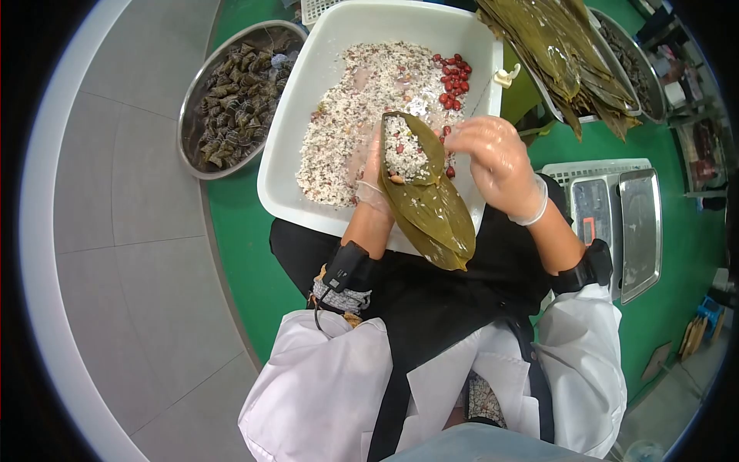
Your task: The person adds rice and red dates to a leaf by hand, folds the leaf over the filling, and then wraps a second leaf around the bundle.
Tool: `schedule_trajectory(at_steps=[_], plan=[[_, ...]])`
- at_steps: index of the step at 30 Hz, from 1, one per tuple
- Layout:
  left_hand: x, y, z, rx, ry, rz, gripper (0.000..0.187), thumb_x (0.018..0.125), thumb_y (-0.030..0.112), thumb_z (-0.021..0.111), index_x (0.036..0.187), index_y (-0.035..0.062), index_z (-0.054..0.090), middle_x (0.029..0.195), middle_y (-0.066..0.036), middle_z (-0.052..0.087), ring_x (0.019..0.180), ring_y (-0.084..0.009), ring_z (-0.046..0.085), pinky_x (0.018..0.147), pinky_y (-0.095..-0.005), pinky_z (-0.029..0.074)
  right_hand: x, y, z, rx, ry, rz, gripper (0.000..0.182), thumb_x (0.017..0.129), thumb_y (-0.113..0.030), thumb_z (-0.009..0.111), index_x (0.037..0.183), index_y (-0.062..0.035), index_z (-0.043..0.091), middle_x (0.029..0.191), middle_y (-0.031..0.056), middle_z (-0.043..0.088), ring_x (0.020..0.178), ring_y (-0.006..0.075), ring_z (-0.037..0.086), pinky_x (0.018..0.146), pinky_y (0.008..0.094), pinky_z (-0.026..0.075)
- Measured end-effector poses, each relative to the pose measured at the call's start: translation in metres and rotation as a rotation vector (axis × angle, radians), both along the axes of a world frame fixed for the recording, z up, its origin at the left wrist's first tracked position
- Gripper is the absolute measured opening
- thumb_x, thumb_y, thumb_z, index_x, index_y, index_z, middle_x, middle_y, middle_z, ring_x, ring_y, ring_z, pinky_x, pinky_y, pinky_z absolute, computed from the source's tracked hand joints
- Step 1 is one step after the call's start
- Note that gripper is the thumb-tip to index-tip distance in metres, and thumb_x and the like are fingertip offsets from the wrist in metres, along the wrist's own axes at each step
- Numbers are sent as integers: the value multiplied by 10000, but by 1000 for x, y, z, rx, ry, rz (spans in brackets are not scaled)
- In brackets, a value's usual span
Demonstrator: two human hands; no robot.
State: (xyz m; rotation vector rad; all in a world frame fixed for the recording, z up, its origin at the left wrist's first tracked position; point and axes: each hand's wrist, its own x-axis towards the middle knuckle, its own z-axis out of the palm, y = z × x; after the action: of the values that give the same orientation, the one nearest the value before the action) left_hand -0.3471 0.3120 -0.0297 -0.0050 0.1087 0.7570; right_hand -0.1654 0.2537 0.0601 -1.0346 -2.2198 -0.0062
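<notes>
Leaf cone (433,212) is over the near side of the white plastic tub (295,123), w/ the L hand (372,173) cupped round its left side, fingers mostly hidden. R hand (496,165) has bent fingers by the right edge, can't tell if they're pinching smth. Prob light, bendy & slick, might split or spill, so IMO support it low w/ a soft grip. Leaf's glossy, ribbed, tapered; rice filling (403,150) looks grainy, damp.
</notes>
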Motion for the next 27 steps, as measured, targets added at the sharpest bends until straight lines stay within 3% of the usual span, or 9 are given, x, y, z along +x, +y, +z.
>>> schedule_trajectory(at_steps=[3, 5, 7, 12, 16, 17, 20, 22, 27], plan=[[2, -3, 12, -67, 91, 38, 613, 938, 518, 349, 1237, -2, 471, 1189, -194, 549, 1116, -333, 546, 894, -517, 502, -3, 6, -16, -259, 448, -223, 223, 798, 3, 580, 1021, -6, 576, 875, 118, 594, 821, 266, 604, 738, 311, 484], [2, -5, 15, -81, 140, 59, 630, 933, 524, 372, 1260, -10, 441, 1227, -191, 518, 1162, -345, 512, 918, -533, 482, -2, 8, -30, -400, 530, -250, 244, 805, -24, 598, 1046, -6, 565, 879, 105, 597, 821, 233, 606, 738, 306, 483], [-2, -7, 16, -173, -37, 62, 486, 976, 445, 335, 1309, 106, 435, 1341, -144, 434, 1301, -367, 345, 1033, -625, 305, -4, 8, -33, -541, 611, -278, 270, 813, -52, 616, 1071, -5, 553, 882, 92, 600, 822, 200, 609, 738, 301, 482], [-3, -5, 16, -216, -129, 43, 478, 977, 414, 359, 1314, 80, 420, 1353, -143, 416, 1317, -368, 318, 1050, -612, 288, -6, 14, -37, -1180, 1010, -156, 360, 849, -152, 632, 1156, -6, 515, 912, 78, 603, 884, 132, 585, 777, 266, 478], [4, -6, 21, -83, 169, 164, 700, 920, 542, 405, 1328, -23, 338, 1314, -188, 418, 1231, -350, 439, 997, -566, 404, -7, 19, -44, -877, 1104, -291, 355, 852, -183, 638, 1132, 6, 532, 918, 80, 609, 907, 146, 589, 796, 277, 478], [-3, 0, 5, -143, -82, 41, 681, 924, 538, 395, 1296, -31, 380, 1259, -203, 472, 1171, -347, 498, 975, -548, 435, -7, 17, -48, -909, 955, -224, 333, 852, -179, 634, 1113, 7, 545, 925, 81, 612, 906, 152, 591, 799, 290, 477], [1, -5, 18, -86, 97, 100, 654, 935, 529, 374, 1270, -31, 412, 1210, -217, 512, 1129, -337, 532, 943, -521, 472, -1, 13, -44, -758, 676, -251, 228, 861, -153, 614, 1023, 4, 588, 911, 98, 615, 879, 183, 600, 795, 326, 469], [0, -5, 18, -103, 72, 112, 640, 939, 523, 367, 1259, -29, 423, 1210, -219, 514, 1118, -340, 540, 928, -514, 485, 5, 14, -32, -103, 335, -354, 172, 849, -112, 611, 979, -1, 596, 888, 125, 607, 846, 233, 602, 770, 336, 467], [-3, -9, 6, -49, 6, 107, 603, 954, 500, 339, 1219, -28, 462, 1197, -216, 530, 1060, -343, 572, 881, -504, 516, 9, -7, -24, -489, 411, -179, 155, 797, -26, 608, 949, 2, 598, 885, 142, 608, 843, 308, 594, 771, 351, 471]])
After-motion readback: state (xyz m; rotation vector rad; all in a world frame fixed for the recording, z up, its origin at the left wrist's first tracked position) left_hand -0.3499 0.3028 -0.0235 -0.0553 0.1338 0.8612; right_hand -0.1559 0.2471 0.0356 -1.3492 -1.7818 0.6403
